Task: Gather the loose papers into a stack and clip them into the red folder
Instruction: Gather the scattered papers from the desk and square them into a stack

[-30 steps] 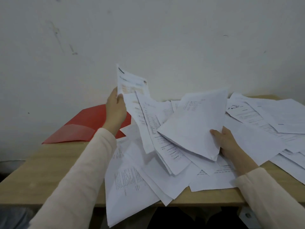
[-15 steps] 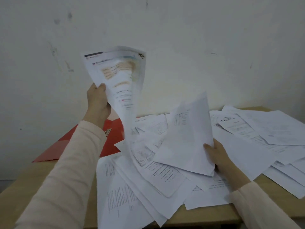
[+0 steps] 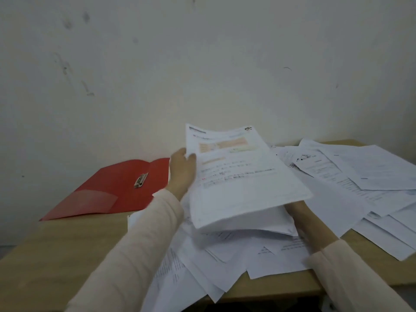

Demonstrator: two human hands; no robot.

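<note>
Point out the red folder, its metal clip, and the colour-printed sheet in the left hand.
red folder (image 3: 108, 194): head view, bare inside of the cover.
metal clip (image 3: 141, 180): head view, middle of the clip.
colour-printed sheet (image 3: 245, 185): head view, centre of the page.

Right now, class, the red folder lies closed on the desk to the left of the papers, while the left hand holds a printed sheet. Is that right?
One detail is wrong. The head view shows the red folder lying open, its metal clip exposed. It does lie left of the papers, and the left hand holds the printed sheet.

left hand (image 3: 182, 171) — my thumb over a sheet's edge, gripping, arm stretched forward | right hand (image 3: 299, 210) — mostly hidden under paper, grip unclear
</note>
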